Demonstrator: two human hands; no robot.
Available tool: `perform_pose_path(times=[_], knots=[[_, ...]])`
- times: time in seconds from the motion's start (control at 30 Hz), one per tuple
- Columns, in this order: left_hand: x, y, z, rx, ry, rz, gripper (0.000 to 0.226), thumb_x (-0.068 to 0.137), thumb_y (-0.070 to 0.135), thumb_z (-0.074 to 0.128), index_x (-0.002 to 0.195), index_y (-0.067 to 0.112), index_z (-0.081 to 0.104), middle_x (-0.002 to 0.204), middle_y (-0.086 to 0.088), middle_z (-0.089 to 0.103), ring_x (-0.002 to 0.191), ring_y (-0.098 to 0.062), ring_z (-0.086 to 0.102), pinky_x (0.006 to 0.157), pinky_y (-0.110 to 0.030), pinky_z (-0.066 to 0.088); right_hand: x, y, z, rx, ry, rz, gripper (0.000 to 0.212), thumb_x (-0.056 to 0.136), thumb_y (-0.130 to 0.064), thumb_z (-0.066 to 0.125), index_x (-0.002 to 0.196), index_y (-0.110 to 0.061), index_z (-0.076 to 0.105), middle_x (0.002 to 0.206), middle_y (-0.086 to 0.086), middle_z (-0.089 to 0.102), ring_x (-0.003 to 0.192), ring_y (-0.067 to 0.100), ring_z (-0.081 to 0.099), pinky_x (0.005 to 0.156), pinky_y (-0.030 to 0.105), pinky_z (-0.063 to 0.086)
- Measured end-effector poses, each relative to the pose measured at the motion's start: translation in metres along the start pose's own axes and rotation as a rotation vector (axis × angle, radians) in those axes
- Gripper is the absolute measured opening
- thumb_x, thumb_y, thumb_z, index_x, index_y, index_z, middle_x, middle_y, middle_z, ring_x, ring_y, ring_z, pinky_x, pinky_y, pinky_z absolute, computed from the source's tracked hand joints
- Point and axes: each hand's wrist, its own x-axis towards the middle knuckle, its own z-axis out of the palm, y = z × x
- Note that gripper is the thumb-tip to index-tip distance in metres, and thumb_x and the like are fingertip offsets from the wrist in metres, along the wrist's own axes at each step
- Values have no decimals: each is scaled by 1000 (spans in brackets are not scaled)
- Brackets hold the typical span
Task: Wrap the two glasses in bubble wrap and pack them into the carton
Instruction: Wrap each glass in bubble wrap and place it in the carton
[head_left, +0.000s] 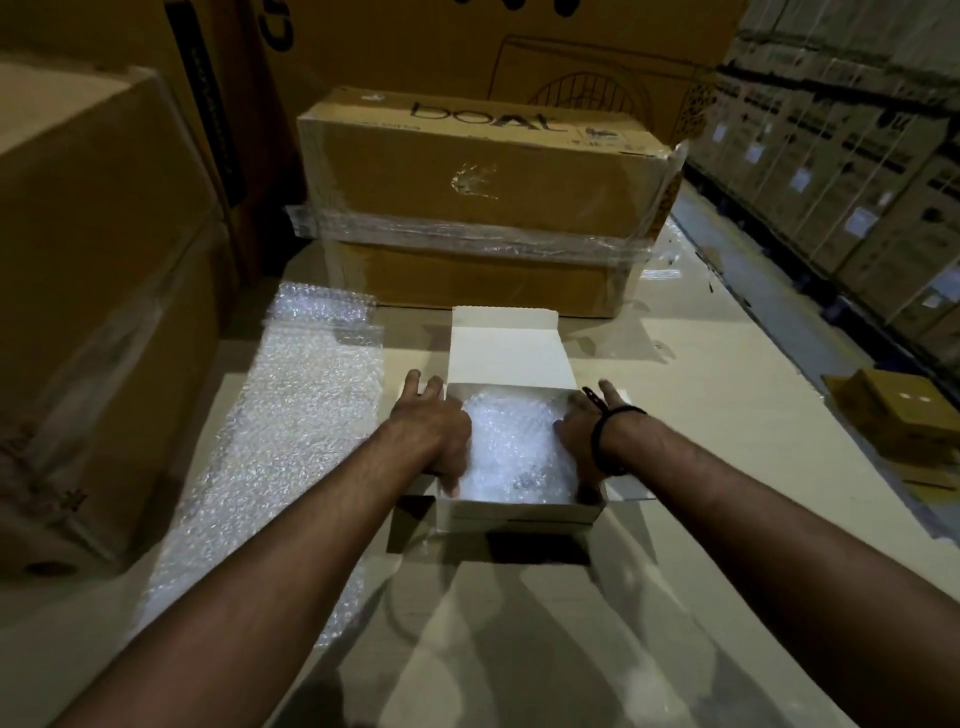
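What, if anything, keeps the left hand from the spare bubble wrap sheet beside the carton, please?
Likely nothing, so yes: the left hand rests at the carton, and the bubble wrap sheet lies uncovered beside it.

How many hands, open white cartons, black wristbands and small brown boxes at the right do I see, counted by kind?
Hands: 2 (left hand, right hand)
Open white carton: 1
Black wristband: 1
Small brown box: 1
Total: 5

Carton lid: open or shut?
Open. The lid stands back from the carton, and bubble wrap shows inside.
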Motion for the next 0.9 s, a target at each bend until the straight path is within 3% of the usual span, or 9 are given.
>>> perform_pose_path(times=[0.1, 0.2, 0.27, 0.33, 0.47, 0.6, 0.7, 0.8, 0.9], knots=[[4, -2, -1, -20, -12, 6, 66, 64, 62, 77, 120, 30, 65, 154, -4, 35, 146, -32, 10, 113, -60, -2, -1, -8, 4, -55, 28, 6, 89, 72, -38, 77, 144, -9, 33, 157, 14, 16, 146, 31, -10, 114, 60, -5], [-1, -10, -3, -107, 64, 18, 68, 63, 58, 80, 119, 27, 58, 149, -3, 42, 146, -30, 14, 114, -59, 0, -4, 1, 2, 35, 72, -42, 97, 68, -45, 78, 145, -13, 29, 156, 11, 21, 147, 25, 5, 117, 52, 2], [-5, -12, -6, -231, 113, 11, 84, 62, 51, 84, 132, 27, 43, 153, -4, 37, 148, -28, 10, 117, -56, -3, -3, 11, -3, 175, 153, -86, 116, 54, -50, 85, 146, -15, 23, 154, 7, 27, 143, 21, 21, 118, 45, 13], [-6, -9, -9, -252, 99, 27, 110, 60, 50, 86, 147, 29, 24, 158, -5, 28, 150, -28, 4, 116, -57, -7, 0, 13, -11, 238, 160, -147, 134, 50, -48, 88, 152, -19, 6, 159, 4, 14, 145, 19, 18, 119, 41, 16], [6, 4, -10, -130, 17, 32, 125, 55, 60, 84, 154, 31, 13, 160, -6, 24, 149, -32, 1, 115, -58, -10, 13, 2, -18, 167, 125, -194, 132, 55, -49, 85, 152, -21, 0, 159, 3, 15, 144, 22, 22, 117, 41, 22], [10, 11, -10, -129, 26, 10, 120, 58, 56, 84, 153, 28, 16, 160, -7, 23, 148, -34, -3, 115, -58, -11, 27, -4, -10, 117, 114, -171, 123, 60, -51, 80, 152, -24, 3, 158, 3, 14, 144, 23, 19, 116, 52, 15], [7, 10, -7, -146, 52, 7, 124, 59, 55, 84, 154, 28, 10, 162, -6, 19, 149, -33, -5, 114, -59, -13, 22, 3, -6, 158, 151, -173, 122, 61, -51, 80, 152, -23, 5, 158, 2, 17, 144, 21, 19, 118, 49, 11], [-7, 4, 1, -196, 172, -7, 128, 61, 57, 82, 155, 25, 2, 163, -2, 11, 150, -29, -4, 113, -57, -14, 5, 18, 1, 152, 233, -124, 128, 53, -66, 77, 152, -22, 8, 158, -2, 17, 146, 17, 10, 116, 55, -2], [-20, 5, 7, -157, 197, -45, 117, 67, 61, 75, 155, 22, 8, 162, -2, 17, 150, -29, 0, 114, -58, -11, -2, 19, 16, 98, 190, -66, 104, 61, -64, 72, 145, -22, 29, 155, -2, 25, 147, 19, 0, 111, 62, -10]])
